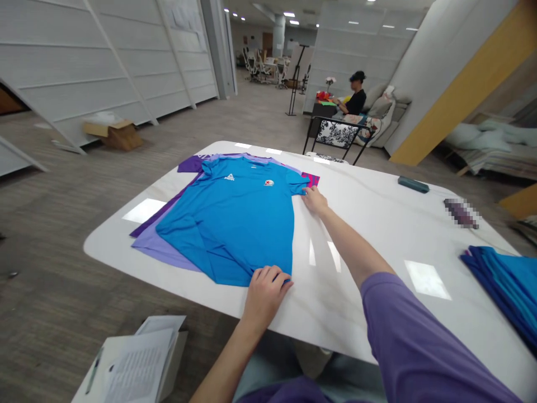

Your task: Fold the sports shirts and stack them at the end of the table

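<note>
A blue T-shirt (247, 212) with small chest logos lies spread on the white table (356, 252), somewhat rumpled along its lower left. Beneath it, the edges of a lavender shirt (161, 254) and a dark purple shirt (191, 164) show, along with a pink patterned sleeve (312, 179). My left hand (268, 288) has its fingers curled over the near right corner of the blue hem. Farther up, my right hand (315, 200) pinches the edge of the blue sleeve on the right. The fingertips of both hands are partly hidden.
Folded blue and navy clothes (503, 291) are stacked at the table's right edge. A dark green case (413, 184) and a blurred-out item (461, 213) lie farther back. Papers (140, 358) rest on a box below the near edge. Beyond a chair (338, 137), a person (356, 101) sits.
</note>
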`<act>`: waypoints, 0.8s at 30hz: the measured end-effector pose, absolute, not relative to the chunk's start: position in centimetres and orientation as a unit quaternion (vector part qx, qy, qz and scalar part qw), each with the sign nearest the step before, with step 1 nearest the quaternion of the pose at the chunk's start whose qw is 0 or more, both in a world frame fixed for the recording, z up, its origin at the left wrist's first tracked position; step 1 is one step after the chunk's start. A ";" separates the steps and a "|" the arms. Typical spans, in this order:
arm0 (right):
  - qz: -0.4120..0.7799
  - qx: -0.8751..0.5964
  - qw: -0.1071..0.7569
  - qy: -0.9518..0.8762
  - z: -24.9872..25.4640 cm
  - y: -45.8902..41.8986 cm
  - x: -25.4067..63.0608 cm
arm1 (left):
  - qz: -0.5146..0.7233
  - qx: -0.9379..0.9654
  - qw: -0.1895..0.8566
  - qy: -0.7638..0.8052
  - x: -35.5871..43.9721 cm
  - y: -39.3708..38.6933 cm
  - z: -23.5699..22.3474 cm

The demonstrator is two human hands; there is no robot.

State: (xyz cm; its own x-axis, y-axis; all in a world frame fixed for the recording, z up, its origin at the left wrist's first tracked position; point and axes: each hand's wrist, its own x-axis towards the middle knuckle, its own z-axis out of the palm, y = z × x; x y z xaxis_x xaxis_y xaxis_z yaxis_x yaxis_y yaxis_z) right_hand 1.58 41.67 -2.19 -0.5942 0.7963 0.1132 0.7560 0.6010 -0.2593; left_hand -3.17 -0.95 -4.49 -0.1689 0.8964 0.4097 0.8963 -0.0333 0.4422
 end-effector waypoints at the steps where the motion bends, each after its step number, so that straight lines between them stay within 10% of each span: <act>1: 0.084 -0.440 0.105 -0.888 -2.2 41.9 0.9 | 0.324 0.643 -0.002 0.694 -3.3 -1.0 -4.6; 24: -0.057 -0.520 0.083 -0.848 0.0 39.3 28.5 | 0.235 0.831 0.082 0.498 15.1 -3.9 -1.3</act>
